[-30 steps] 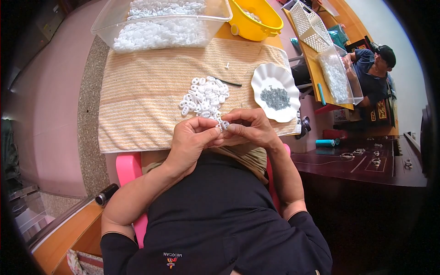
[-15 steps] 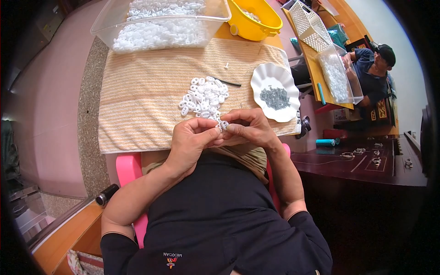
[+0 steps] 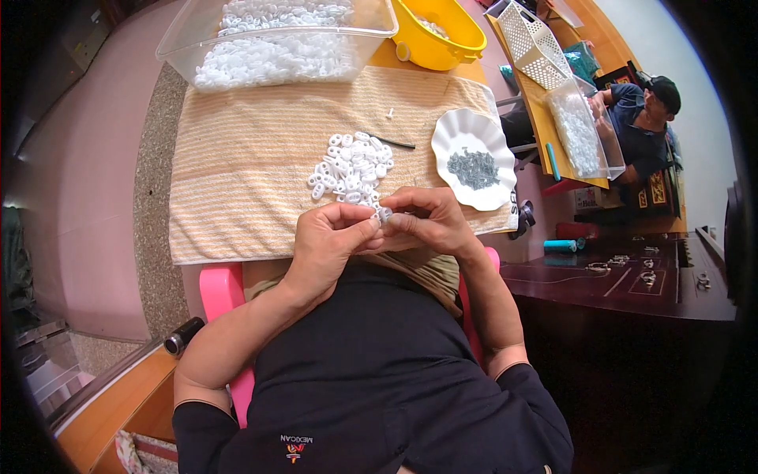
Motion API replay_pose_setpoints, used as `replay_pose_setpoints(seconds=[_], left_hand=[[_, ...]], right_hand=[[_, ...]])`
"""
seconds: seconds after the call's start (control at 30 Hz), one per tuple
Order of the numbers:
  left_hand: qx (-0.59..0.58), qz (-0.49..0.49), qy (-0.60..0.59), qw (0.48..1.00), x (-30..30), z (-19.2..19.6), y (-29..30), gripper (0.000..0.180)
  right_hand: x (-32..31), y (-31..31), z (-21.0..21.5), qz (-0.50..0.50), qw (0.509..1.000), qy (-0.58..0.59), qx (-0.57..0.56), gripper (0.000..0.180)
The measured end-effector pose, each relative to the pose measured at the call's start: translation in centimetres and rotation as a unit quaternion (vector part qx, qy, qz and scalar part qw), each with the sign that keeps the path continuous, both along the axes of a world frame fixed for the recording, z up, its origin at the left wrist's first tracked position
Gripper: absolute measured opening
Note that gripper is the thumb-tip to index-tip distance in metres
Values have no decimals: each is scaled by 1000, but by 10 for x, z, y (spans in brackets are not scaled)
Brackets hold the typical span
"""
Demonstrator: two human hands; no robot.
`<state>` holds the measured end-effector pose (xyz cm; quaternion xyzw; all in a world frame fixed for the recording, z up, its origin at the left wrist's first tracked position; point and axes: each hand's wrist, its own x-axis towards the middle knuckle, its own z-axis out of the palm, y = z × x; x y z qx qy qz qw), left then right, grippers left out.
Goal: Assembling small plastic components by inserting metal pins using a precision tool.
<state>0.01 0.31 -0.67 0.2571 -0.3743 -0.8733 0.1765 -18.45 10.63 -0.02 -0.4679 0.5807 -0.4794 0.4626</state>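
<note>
At the towel's near edge, my left hand (image 3: 335, 237) and my right hand (image 3: 436, 225) meet, thumbs and forefingers pinched together. Between the fingertips is a small white plastic piece (image 3: 385, 213), partly covered by them; both hands seem to grip it. Just beyond lies a heap of white oval plastic pieces with holes (image 3: 351, 167). A thin black rod (image 3: 395, 143) sticks out from the heap's far right side. Off to the right, a white scalloped plate (image 3: 452, 130) bears many tiny grey pieces (image 3: 474, 170). One small white peg (image 3: 390, 114) lies alone farther back.
A striped towel (image 3: 229, 174) covers the table. At the back stand a clear bin (image 3: 170, 51) of white pieces and a yellow tub (image 3: 438, 51). To the right, a person (image 3: 643, 126) sits by another clear bin (image 3: 616, 158). A pink chair (image 3: 221, 286) is under me.
My right thumb and fingers have shifted very slightly around the white piece. Everything else looks the same.
</note>
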Motion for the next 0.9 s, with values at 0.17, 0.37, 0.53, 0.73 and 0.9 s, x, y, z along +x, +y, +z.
replay_pose_setpoints(seconds=[0.17, 0.37, 0.53, 0.73, 0.9], left_hand=[[-4, -10, -3, 1000, -1, 1, 1, 13], [4, -9, -1, 1000, -1, 0, 0, 14], [16, -8, 0, 1000, -1, 2, 0, 14], [41, -15, 2, 999, -1, 5, -2, 14], [44, -18, 6, 999, -1, 6, -2, 15]], right_hand=[[2, -2, 6, 4, 1000, -15, 14, 24], [3, -1, 8, -8, 998, -45, 43, 24], [3, -1, 6, -11, 997, -62, 51, 25], [2, -1, 4, 0, 995, -89, 48, 26], [0, 0, 3, 5, 993, -107, 52, 27]])
